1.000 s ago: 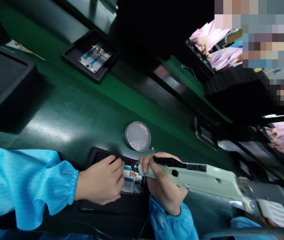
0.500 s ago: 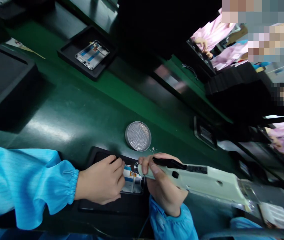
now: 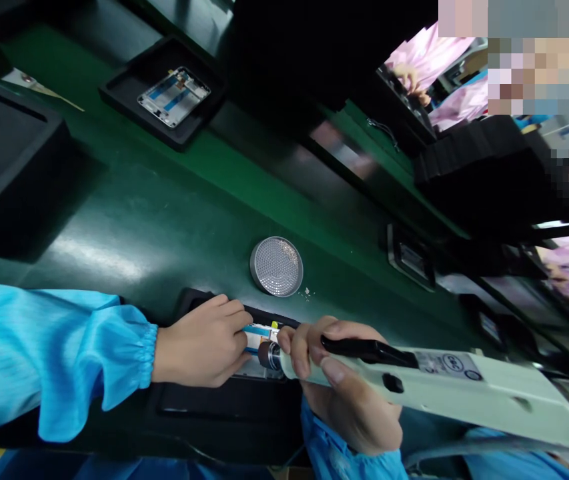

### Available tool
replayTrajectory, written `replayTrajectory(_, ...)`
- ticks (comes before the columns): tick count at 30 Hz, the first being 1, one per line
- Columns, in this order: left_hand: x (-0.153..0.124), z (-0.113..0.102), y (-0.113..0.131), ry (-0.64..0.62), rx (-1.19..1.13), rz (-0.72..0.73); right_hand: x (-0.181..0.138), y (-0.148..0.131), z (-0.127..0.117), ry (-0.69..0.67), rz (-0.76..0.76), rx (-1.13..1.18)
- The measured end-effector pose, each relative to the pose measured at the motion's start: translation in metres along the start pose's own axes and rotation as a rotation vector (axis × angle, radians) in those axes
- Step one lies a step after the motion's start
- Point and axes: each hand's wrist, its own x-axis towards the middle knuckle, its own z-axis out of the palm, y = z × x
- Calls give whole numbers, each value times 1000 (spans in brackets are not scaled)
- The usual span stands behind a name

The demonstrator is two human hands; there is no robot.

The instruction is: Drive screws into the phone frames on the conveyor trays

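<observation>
My right hand (image 3: 339, 373) is wrapped round a pale green electric screwdriver (image 3: 489, 393), thumb and fingers near its front end. The screwdriver's nose is over a phone frame (image 3: 257, 339) with blue strips, and hides part of it; the bit's tip is out of sight. My left hand (image 3: 204, 343) lies over the frame's left end, its fingers bent and gripping it. Under both is a black tray (image 3: 199, 410). Just beyond my hands stands a round grey screw plate (image 3: 277, 267) with rows of small holes and tiny screws along its far rim.
Several loose screws (image 3: 307, 292) lie beside the plate on the green bench (image 3: 164, 213). Another phone frame (image 3: 175, 97) rests in a black tray (image 3: 114, 93) farther back. A large black box (image 3: 4, 153) is at the left. People in pink (image 3: 431, 53) sit across the bench.
The screwdriver's rear end has swung down and closer, and its nose has shifted slightly left and down over the phone frame. My left hand has moved slightly up, still on the frame.
</observation>
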Motion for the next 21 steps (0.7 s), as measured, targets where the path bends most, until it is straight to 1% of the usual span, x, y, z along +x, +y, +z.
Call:
replayTrajectory(5,-1,1,-1,-12,-1,0,0,1,-1,-9,0,18)
replayTrajectory(11,0,2,-2,5,6,-16,0,0,3,-1,15,12)
replayTrajectory(15,0,2,-2,1,18,7,-2,0,2,5,12,2)
replayTrajectory(21,0,3,-1,0,22,0,-2,-1,0,-21,15,17)
